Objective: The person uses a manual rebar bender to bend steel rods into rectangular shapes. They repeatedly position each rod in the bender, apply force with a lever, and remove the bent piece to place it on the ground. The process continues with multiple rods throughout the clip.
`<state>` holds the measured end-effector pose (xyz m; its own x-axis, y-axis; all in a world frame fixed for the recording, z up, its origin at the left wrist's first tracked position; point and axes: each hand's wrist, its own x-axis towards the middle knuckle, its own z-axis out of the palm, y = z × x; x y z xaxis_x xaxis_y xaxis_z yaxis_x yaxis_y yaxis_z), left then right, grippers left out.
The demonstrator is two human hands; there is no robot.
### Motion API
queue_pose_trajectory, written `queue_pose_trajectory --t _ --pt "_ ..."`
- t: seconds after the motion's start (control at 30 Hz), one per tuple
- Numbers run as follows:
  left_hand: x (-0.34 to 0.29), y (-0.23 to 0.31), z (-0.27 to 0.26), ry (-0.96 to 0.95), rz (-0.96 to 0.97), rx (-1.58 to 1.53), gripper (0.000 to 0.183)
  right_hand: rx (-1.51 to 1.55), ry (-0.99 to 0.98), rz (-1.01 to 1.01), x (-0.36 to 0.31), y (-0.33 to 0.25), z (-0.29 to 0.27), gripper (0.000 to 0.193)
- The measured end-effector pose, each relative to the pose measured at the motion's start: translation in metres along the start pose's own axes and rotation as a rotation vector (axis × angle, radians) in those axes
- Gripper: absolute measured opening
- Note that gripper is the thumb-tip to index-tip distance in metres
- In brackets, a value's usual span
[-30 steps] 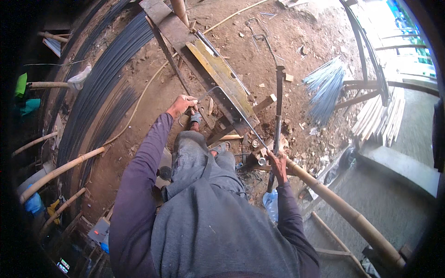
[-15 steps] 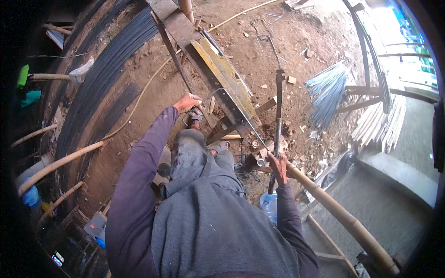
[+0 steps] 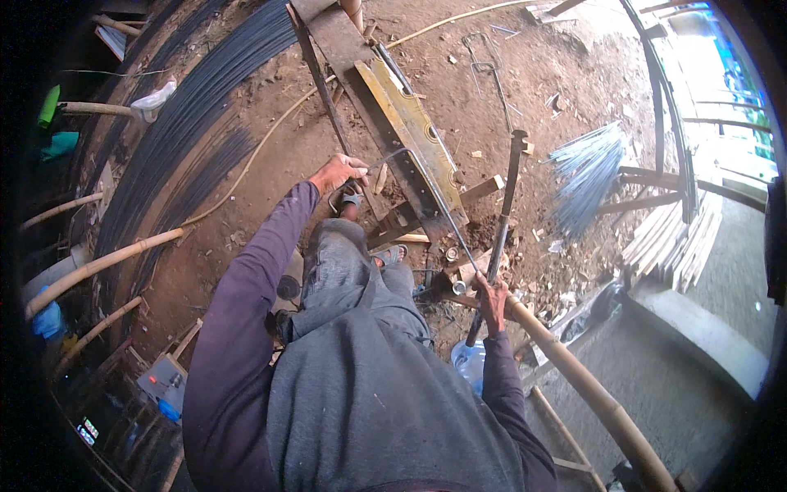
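Note:
A thin steel rod (image 3: 443, 208) with a sharp bend lies along a long board (image 3: 365, 98) in the middle. My left hand (image 3: 340, 173) is closed around the rod's bent end, left of the board. At the board's lower right, my right hand (image 3: 493, 305) is closed on the rod's other end. A long dark metal bar (image 3: 507, 197) with a notched top stands tilted against the right hand's fingers; whether they also wrap around it I cannot tell. A yellow bar (image 3: 410, 123) with round shapes along it lies on the board.
Long dark rods (image 3: 193, 98) lie in a curved bundle on the dirt at left. Shorter rods (image 3: 592, 168) fan out at right, near stacked wooden strips (image 3: 676, 234). A bamboo pole (image 3: 582, 365) slopes beside my right arm. A clear bluish plastic bottle (image 3: 469, 361) stands below that hand.
The view has turned slightly, so the board, rod and bar appear shifted and more tilted. Both hands keep the same hold on the rod, with little visible movement against the board.

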<state>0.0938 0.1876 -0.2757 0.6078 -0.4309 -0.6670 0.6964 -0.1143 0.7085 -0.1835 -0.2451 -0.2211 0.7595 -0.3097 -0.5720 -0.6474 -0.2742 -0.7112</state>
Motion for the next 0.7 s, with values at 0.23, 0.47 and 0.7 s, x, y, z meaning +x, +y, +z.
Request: queue_pose_trajectory --t 0.23,0.47,0.7 --pt "0.005 0.004 -0.006 -0.088 -0.06 0.055 0.038 -0.026 -0.014 0.031 -0.003 -0.004 -0.004 0.031" --pt "0.003 0.0 -0.001 -0.056 -0.123 0.088 0.035 -0.002 -0.019 0.015 -0.003 0.005 -0.003 0.027" --pt "0.016 -0.034 0.001 -0.013 -0.048 0.075 0.032 0.08 -0.016 0.077 0.001 0.032 -0.001 0.025"
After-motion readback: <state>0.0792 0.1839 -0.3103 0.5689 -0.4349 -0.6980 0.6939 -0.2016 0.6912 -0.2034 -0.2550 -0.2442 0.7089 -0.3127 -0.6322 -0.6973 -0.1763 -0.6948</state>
